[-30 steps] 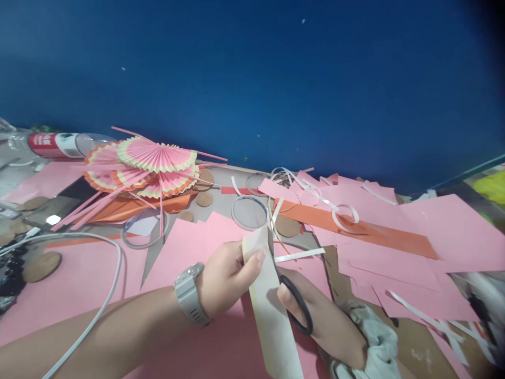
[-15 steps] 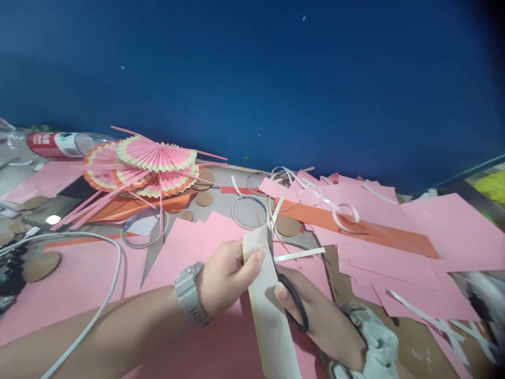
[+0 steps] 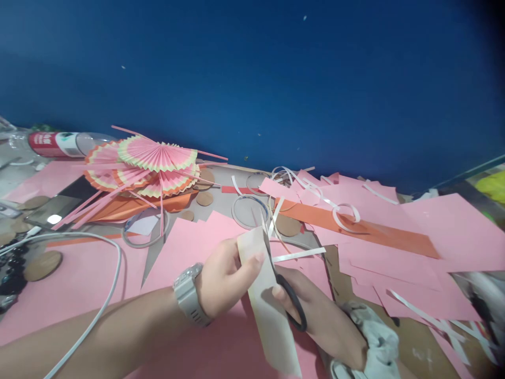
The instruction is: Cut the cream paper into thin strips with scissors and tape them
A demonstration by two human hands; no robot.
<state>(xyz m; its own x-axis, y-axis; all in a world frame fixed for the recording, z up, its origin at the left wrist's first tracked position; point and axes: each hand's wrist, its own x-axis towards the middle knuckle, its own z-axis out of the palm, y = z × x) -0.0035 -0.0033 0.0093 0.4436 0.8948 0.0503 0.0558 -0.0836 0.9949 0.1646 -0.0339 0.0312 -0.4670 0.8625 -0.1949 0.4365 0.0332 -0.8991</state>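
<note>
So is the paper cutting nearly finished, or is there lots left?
Some is done: folded paper fans are stacked at the back, and cut white strips lie around. Right now the left hand holds a cream strip of paper while the right hand works black scissors along its edge. Many uncut pink sheets cover the table, so probably plenty is left.

A paper-craft worktable against a blue wall. Beyond the left hand lie pleated paper fans; pink sheets and curled trimmings spread past the right hand (cardboard discs far left).
</note>
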